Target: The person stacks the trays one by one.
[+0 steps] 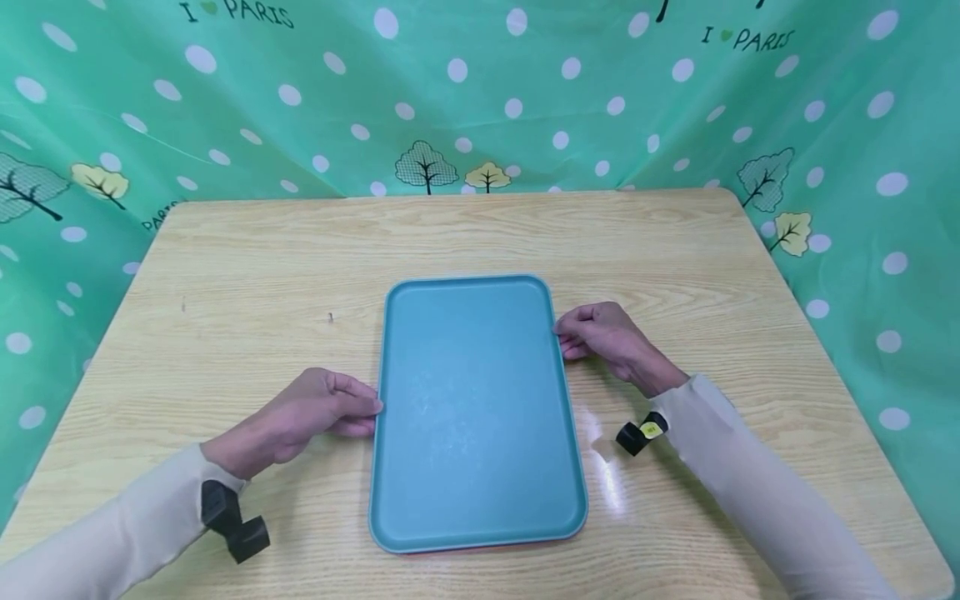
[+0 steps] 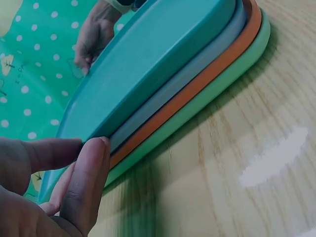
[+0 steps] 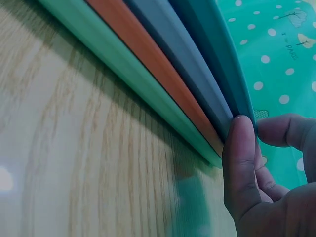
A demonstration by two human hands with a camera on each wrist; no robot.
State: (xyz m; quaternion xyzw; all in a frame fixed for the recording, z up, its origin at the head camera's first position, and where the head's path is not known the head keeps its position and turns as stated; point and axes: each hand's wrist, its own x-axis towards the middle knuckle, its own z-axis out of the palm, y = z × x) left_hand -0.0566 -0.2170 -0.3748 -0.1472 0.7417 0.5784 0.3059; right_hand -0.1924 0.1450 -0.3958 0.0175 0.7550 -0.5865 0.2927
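A blue rectangular tray [image 1: 480,400] lies on top of a stack, its long sides running away from me. Under it, the left wrist view shows a grey-blue tray [image 2: 185,71], an orange tray [image 2: 197,81] and a light green tray [image 2: 210,94] at the bottom. My left hand [image 1: 318,412] pinches the top tray's rim midway along the left side. On the right side, nearer the far end, my right hand [image 1: 603,333] pinches the same rim between thumb and finger. The inside of the top tray holds nothing.
The stack stands on a wooden table [image 1: 247,275] with rounded corners. A green curtain [image 1: 510,75] with white dots and trees hangs behind and at both sides. Black wrist cameras [image 1: 249,540] sit below the sleeves.
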